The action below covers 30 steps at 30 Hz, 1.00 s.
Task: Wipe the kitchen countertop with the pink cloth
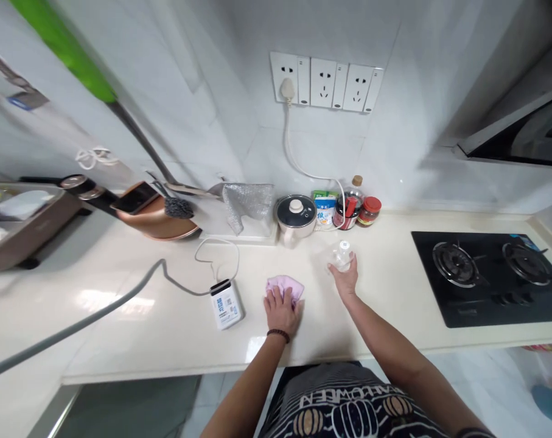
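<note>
My left hand (282, 311), with a dark bead bracelet at the wrist, presses a folded pink cloth (286, 283) onto the counter, its fingers over the near part. To the right, my right hand (345, 277) grips a small clear bottle (342, 255) with a white round top, thumb and fingers on either side of it. The bottle is see-through, so its outline is hard to make out. Left of the cloth lies a white power bank-like device (226, 305) with a dark end and blue print.
Behind my hands stand a small lidded electric pot (296, 216), seasoning bags (325, 208) and a red-lidded jar (369, 210). A gas stove (490, 277) is set in the counter at right. A grey hose (120, 301) crosses the left side. A white cord hangs from the socket (287, 90).
</note>
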Motion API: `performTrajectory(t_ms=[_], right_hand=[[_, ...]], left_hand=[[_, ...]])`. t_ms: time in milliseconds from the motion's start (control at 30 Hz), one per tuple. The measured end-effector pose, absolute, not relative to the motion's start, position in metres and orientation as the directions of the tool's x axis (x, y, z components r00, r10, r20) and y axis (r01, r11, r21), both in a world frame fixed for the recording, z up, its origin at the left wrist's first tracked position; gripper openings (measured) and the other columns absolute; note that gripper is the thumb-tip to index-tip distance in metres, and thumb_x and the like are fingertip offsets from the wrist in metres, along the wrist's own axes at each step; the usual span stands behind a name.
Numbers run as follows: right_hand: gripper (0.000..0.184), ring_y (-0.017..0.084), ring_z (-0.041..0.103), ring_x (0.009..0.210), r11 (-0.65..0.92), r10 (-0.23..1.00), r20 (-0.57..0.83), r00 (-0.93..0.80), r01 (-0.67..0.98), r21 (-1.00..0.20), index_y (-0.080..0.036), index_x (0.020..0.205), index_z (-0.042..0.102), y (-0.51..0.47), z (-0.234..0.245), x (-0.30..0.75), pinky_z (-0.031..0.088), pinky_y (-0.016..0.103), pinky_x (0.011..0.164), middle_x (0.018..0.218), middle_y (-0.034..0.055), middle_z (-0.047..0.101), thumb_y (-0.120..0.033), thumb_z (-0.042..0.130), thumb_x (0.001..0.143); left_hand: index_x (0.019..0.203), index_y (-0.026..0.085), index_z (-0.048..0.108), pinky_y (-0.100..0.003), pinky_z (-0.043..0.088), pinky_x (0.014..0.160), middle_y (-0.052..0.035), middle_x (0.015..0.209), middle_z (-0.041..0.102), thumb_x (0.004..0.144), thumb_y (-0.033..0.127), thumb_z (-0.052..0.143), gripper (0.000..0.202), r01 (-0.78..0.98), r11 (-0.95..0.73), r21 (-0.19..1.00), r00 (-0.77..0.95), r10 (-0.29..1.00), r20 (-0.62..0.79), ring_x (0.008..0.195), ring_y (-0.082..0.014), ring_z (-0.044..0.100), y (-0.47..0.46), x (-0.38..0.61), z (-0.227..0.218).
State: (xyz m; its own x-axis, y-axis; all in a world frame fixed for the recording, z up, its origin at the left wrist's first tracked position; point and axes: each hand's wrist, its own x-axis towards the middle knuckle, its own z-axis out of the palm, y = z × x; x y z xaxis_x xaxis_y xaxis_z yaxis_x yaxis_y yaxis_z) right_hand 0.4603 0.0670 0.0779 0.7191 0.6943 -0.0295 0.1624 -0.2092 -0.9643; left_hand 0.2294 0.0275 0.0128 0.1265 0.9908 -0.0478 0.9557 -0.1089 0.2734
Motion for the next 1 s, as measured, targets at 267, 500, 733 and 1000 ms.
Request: performTrajectory(t_ms=[267,500,733,1000], right_hand=[[0.087,0.028,0.06,0.12,-0.195,0.847,0.153,0.509,0.565,-0.802,-0.021,0.145,0.056,0.035,0.099,0.54,0.047,0.045,0.111,0.127,0.0092,0.066,-0.04,0.08,0.064],[0.084,0.03,0.053,0.119,-0.151,0.98,-0.161,0.119,0.966,-0.209,-0.025,0.145,0.063,-0.018,0.106,0.542,0.041,0.043,0.109,0.128,0.0111,0.063,-0.017,0.079,0.063],[0.08,0.029,0.054,0.117,-0.278,0.96,-0.125,0.252,0.914,-0.297,-0.023,0.141,0.064,-0.035,0.099,0.558,0.045,0.043,0.105,0.123,0.009,0.064,-0.018,0.077,0.062],[0.088,0.03,0.064,0.122,-0.252,0.763,0.108,0.638,0.447,-0.858,-0.022,0.14,0.054,-0.061,0.091,0.635,0.049,0.053,0.112,0.136,0.0116,0.066,-0.048,0.085,0.062]], left_hand=[[0.154,0.026,0.059,-0.064,0.025,0.128,-0.0205,0.174,0.031,0.102,0.037,0.053,0.053,0.954,-0.114,0.278,0.144,0.986,-0.089,0.162,-0.0436,0.023,0.024,0.232,0.014],[0.155,0.032,0.057,-0.064,0.024,0.129,-0.014,0.177,0.027,0.105,0.04,0.047,0.051,0.934,-0.096,0.344,0.146,0.982,-0.122,0.164,-0.0404,0.019,0.031,0.227,0.008],[0.153,0.029,0.06,-0.065,0.025,0.129,-0.0129,0.173,0.036,0.1,0.02,0.045,0.056,0.937,-0.081,0.341,0.131,0.983,-0.126,0.163,-0.0381,0.025,0.037,0.23,0.008],[0.148,0.032,0.064,-0.07,0.016,0.13,-0.0103,0.172,0.04,0.101,0.02,0.045,0.052,0.715,-0.537,0.448,0.631,0.771,-0.083,0.163,-0.0356,0.026,-0.009,0.313,-0.011]])
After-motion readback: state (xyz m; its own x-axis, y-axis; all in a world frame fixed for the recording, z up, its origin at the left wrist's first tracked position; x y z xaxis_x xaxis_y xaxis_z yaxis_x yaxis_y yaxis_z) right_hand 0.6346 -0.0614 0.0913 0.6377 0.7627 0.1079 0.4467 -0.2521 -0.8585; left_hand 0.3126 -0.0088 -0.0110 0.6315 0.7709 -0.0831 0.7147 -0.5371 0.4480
